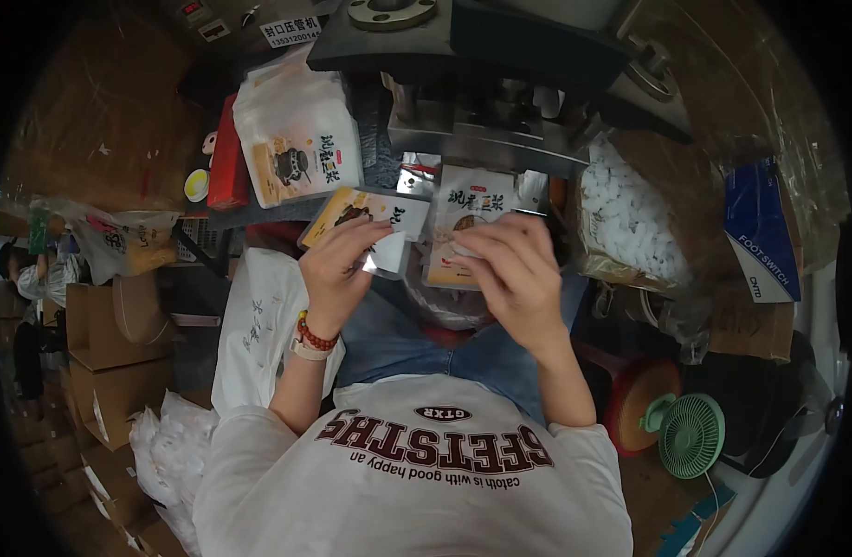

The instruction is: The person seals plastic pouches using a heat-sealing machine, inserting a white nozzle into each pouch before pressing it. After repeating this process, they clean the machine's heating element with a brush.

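Observation:
My left hand (pixel 338 265) grips a printed plastic pouch (pixel 409 212) with yellow and white panels, thumb and fingers closed on its edge. Just to the right, a second pouch (pixel 482 190) of the same print lies under the metal press (pixel 491 125), its upper end near the press jaws. Over the lower right of that pouch is my right hand (pixel 519 269), its fingers pinched together. A small pale thing shows at those fingertips, too small to name. A stack of like pouches (pixel 301 139) lies beyond my left hand.
At the right stands a box of small white plastic pieces (pixel 630 218), beside a blue foot switch box (pixel 762 232). A green fan (pixel 690 434) is at the lower right. Cardboard boxes (pixel 110 348) and a red box (pixel 227 158) are on the left.

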`<state>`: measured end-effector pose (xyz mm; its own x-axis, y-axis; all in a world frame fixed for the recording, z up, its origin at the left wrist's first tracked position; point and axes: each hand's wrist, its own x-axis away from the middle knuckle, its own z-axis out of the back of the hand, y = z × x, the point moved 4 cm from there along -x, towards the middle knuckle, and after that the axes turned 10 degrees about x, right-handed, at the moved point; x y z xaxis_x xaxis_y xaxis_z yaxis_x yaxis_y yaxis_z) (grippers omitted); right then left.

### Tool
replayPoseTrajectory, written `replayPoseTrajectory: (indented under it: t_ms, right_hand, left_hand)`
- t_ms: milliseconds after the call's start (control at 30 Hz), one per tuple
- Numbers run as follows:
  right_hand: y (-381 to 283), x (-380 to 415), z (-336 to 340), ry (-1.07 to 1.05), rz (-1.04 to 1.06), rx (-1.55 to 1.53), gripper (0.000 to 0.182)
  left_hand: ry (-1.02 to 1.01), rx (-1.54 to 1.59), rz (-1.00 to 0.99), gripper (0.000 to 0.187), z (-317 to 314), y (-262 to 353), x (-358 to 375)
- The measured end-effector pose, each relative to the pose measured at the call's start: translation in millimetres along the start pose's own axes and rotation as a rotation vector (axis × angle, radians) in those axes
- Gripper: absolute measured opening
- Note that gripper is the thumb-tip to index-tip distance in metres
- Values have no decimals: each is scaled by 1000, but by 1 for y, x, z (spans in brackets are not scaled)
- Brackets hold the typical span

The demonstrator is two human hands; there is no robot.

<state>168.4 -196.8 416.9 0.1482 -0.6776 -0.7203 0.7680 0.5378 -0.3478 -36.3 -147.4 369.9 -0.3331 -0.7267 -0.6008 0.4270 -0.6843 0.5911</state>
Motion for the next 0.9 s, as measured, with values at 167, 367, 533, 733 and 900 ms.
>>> replayPoseTrajectory:
  t_ms: [167, 367, 533, 733, 900]
  right_hand:
    - [-8, -5, 7, -110, 72, -193, 31]
    - [31, 13, -2, -221, -357, -130, 55]
    - [69, 21, 61, 37, -592, 126, 33]
    - [144, 48, 34, -104, -563, 560, 21]
    - [154, 49, 24, -148, -462, 610, 21]
  left_hand:
    - [-130, 98, -138, 38, 1, 41, -13]
    - [-481, 649, 595, 17, -73, -3, 8]
    - [-206, 1108, 983, 28, -107, -13, -19]
    - [-215, 1322, 1073, 27, -128, -26, -29]
    - [-746, 1146, 1082, 26, -177, 8, 37]
